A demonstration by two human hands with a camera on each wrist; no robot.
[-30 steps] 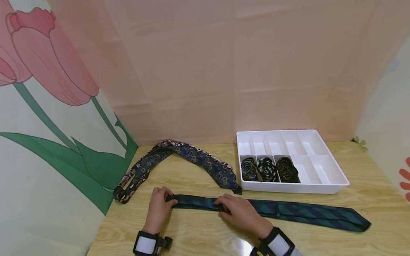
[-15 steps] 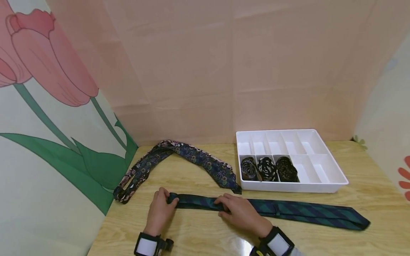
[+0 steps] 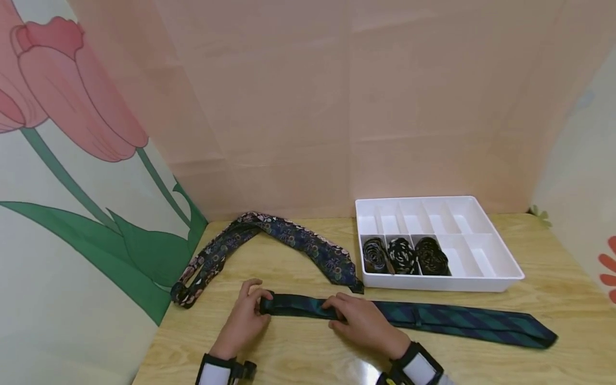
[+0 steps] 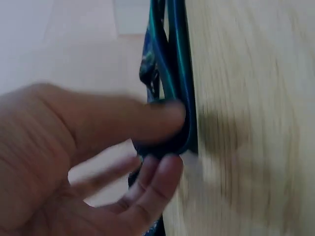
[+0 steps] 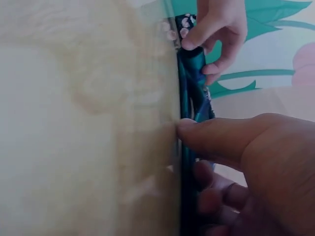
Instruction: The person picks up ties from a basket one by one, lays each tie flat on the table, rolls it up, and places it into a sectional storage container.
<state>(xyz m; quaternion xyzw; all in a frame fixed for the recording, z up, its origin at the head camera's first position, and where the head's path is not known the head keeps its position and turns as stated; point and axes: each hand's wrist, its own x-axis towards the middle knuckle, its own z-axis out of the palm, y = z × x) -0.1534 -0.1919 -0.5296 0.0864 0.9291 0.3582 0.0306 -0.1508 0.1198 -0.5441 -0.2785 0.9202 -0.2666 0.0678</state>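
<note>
A dark green and navy striped necktie (image 3: 481, 322) lies lengthwise across the wooden table, its wide pointed tip at the right. My left hand (image 3: 244, 321) pinches the curled-over narrow end between thumb and fingers. In the left wrist view the thumb (image 4: 162, 120) lies over this rolled end, slightly blurred. Farther along, my right hand (image 3: 362, 322) grips the tie near its middle, thumb on the near edge and fingers on the far side. Behind both hands rests a dark floral necktie (image 3: 303, 238), bent into an arch.
A white divided tray (image 3: 435, 282) stands at the back right. Its front left compartments hold rolled dark neckties (image 3: 431, 255); other compartments show bare white floors. A pinkish-brown sheet (image 3: 289, 107) hangs behind the table, with flower-printed panels (image 3: 82, 91) at the sides.
My left hand has shifted a little right along with the tie's curled end, and its fingers have changed their hold. The right hand stays in place on the tie.
</note>
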